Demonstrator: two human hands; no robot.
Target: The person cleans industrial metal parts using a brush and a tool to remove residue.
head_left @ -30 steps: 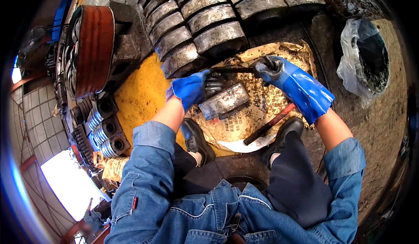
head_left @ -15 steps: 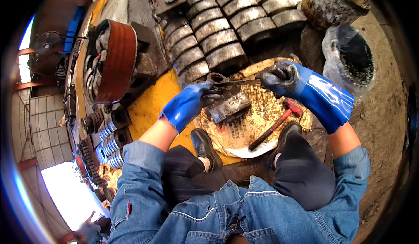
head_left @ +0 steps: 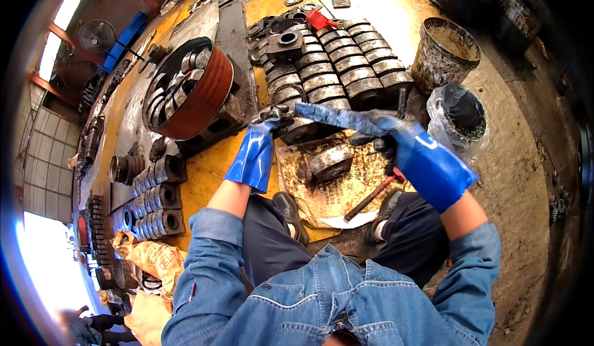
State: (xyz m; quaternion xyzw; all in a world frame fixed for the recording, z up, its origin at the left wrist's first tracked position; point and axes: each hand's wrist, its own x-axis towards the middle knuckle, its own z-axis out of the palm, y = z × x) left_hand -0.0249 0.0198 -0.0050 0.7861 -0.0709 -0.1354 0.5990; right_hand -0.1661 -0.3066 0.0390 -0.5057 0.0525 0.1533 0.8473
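Observation:
My left hand (head_left: 267,123), in a blue rubber glove with a blackened palm, is closed at the near end of the block rows. A thin dark metal ring (head_left: 287,87) rises from its fingers. My right hand (head_left: 393,132), gloved alike, grips a long flat bar (head_left: 334,116), stained blue-grey, whose far end points at my left hand. A dark upright handle (head_left: 402,102) shows just above the right glove; whether it belongs to the bar I cannot tell. Below, a curved metal block (head_left: 331,162) lies on a grimy sack (head_left: 297,188) beside a red-headed hammer (head_left: 366,202).
Rows of curved metal blocks (head_left: 365,86) stand ahead, with a red scoop (head_left: 318,20) behind. A rust-red drum (head_left: 207,95) of metal parts is at left. On the right are a dirty bucket (head_left: 433,61) and a bag-lined bin (head_left: 442,114). Yellow sacks (head_left: 154,262) lie lower left.
The view has shifted, showing more of the floor ahead. The bar, earlier a thin dark line between my hands, now shows its broad blue-grey side. A dark handle has appeared above the right glove.

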